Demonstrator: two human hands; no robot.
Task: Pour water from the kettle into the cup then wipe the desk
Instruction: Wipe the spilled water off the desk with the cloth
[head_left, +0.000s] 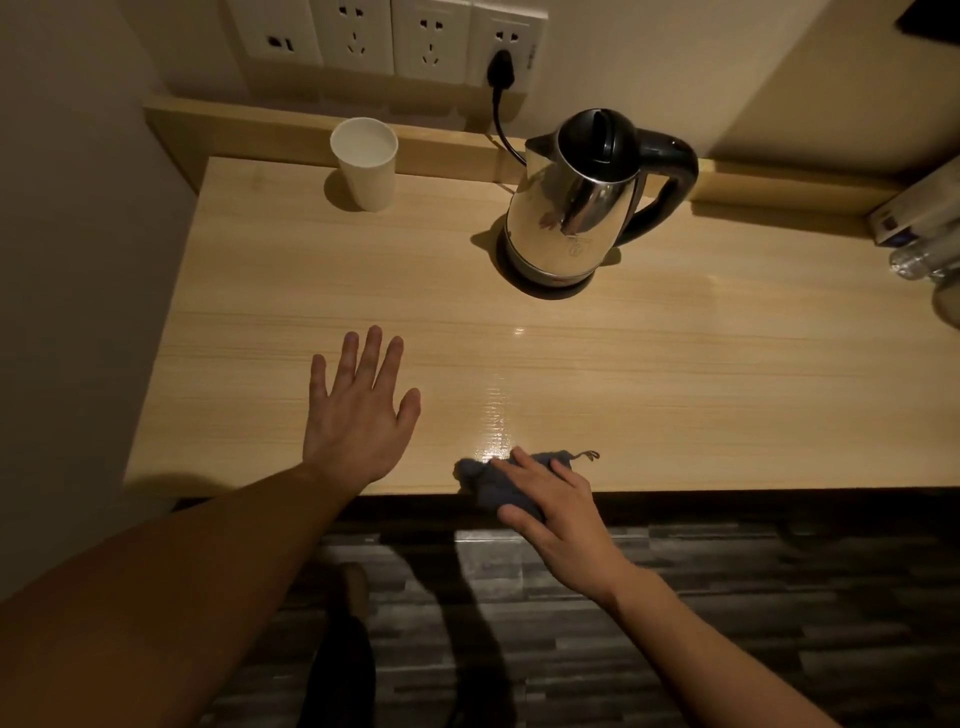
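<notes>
Left hand (358, 410) flat on the desk (701, 395) at 8 o'clock, fingers spread wide apart, palm down, nothing under it. Right hand (558, 506) at 6 o'clock, pressed down on the cloth (485, 480), fingers draped over it and partly curled, thumb past the front edge. Cloth dark grey, bunched, lying right at the desk's front lip, part of it overhanging; thin loop of thread sticking out toward 3 o'clock. Wet sheen on the wood just beyond the cloth, running toward 12.

Kettle (571, 208) upright at 1 o'clock on its round base (540, 283), black lid shut, handle pointing to 3 o'clock, spout to 9. Cord (501, 130) running up from behind it to a plug (501, 70) in the wall sockets (384, 34) at 12. Cup (365, 163) at 11 o'clock, white, upright, close to the raised back ledge (270, 132), well apart from the kettle; cannot tell how full.

Plenty of bare wood between hands and kettle, and a long open stretch from centre out to 3 o'clock. Left edge of the desk hard against the wall at 9. Clear bottles and a box (914, 218) crowding the far corner at 2 o'clock. Front edge straight across at 6, dark floor (727, 597) below.
</notes>
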